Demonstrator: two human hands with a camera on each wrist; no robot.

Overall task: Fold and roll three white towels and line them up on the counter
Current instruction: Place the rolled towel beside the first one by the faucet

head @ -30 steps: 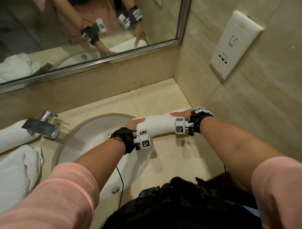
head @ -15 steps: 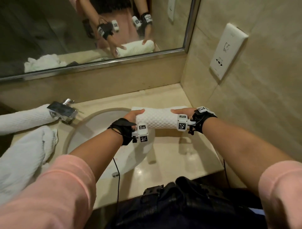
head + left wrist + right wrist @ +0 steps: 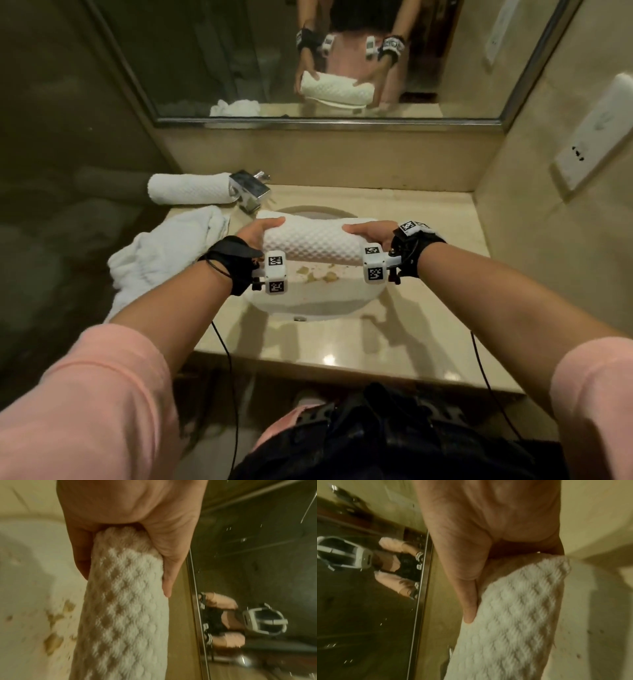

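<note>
White rolled towel [image 3: 315, 240] gripped endwise by left hand [image 3: 258, 231] and right hand [image 3: 371, 231] above the sink [image 3: 308, 305]; set it level beside the roll [image 3: 188, 188] at the counter's [image 3: 428, 212] back-left corner.

A chrome faucet [image 3: 249, 190] stands beyond the left hand [image 3: 255, 234]. Brown flecks [image 3: 317, 274] dot the sink [image 3: 308, 305] below both hands, a mirror [image 3: 239, 58] beyond them

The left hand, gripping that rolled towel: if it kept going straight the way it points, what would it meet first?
Probably the back wall below the mirror. The left hand points forward over the sink, gripping the rolled towel; depth is unclear, though.
</note>
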